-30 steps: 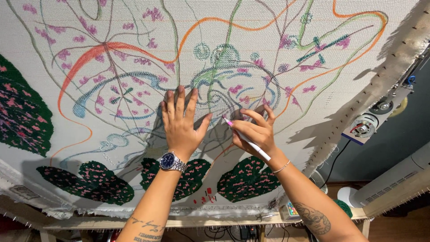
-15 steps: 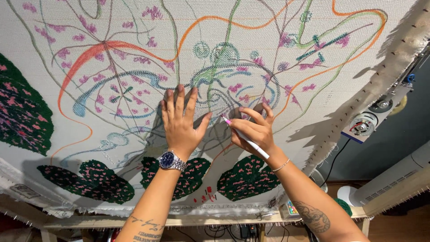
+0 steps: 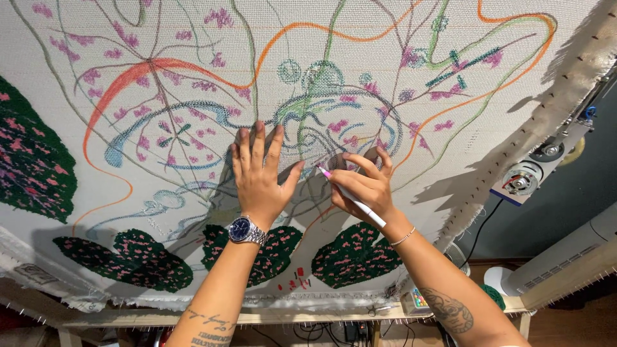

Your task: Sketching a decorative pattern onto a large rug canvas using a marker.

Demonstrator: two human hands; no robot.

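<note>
A large white backing cloth [image 3: 450, 160] is stretched on a wooden frame, covered with drawn lines in orange, green, blue and pink. My left hand [image 3: 258, 175] lies flat on the cloth with fingers spread, a blue-faced wristwatch [image 3: 243, 229] on its wrist. Just to its right, my right hand [image 3: 363, 186] holds a white marker with a pink tip [image 3: 350, 195], the tip touching the cloth near my left thumb. A thin bracelet [image 3: 403, 238] circles my right wrist.
Dark green tufted patches with pink flecks [image 3: 353, 254] sit along the cloth's lower edge and at the left [image 3: 29, 160]. The wooden frame bar [image 3: 308, 316] runs below. A metal fitting with round parts [image 3: 524, 180] and a black cable [image 3: 479, 228] are at right.
</note>
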